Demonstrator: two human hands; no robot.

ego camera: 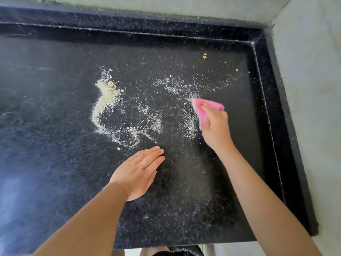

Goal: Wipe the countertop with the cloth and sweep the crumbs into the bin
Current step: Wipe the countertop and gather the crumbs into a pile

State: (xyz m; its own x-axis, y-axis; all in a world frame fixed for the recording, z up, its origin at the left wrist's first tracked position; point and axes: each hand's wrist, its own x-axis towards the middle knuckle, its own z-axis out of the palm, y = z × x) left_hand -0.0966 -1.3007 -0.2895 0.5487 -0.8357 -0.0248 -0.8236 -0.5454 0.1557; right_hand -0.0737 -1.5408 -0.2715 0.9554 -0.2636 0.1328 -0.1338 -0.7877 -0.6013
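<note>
As two bare forearms reached in from the bottom edge of the head view, they stretched out over a black speckled stone bench (55, 163) with a raised lip along its far and right sides. Nearest the viewer, below the bench's front edge, something dark and glossy (184, 251) showed at the bottom of the frame; what it was could not be told.

A little farther in, the left hand (138, 172) lay flat, palm down, on the bench near the middle. Its fingers (155, 154) were straight and held close together, pointing up and to the right, and they held nothing.

Farther in and to the right, the right hand (215, 126) pressed a folded pink cloth (203, 106) against the bench. Its fingers were curled over the top of the cloth, gripping it, and the cloth stuck out beyond the fingertips on the far side and to the left.

Between and beyond the hands, pale crumbs were scattered over the dark stone. A thick curved ridge of crumbs (105, 100) lay to the left of centre, well apart from the cloth. Thinner trails (140, 132) lay just beyond the left hand, and a fine dusting (184, 87) spread out just beyond the cloth. A few larger bits (204, 56) sat near the far right corner.

Beyond the raised lip, a pale grey wall (304, 61) met the bench at the back and right.
</note>
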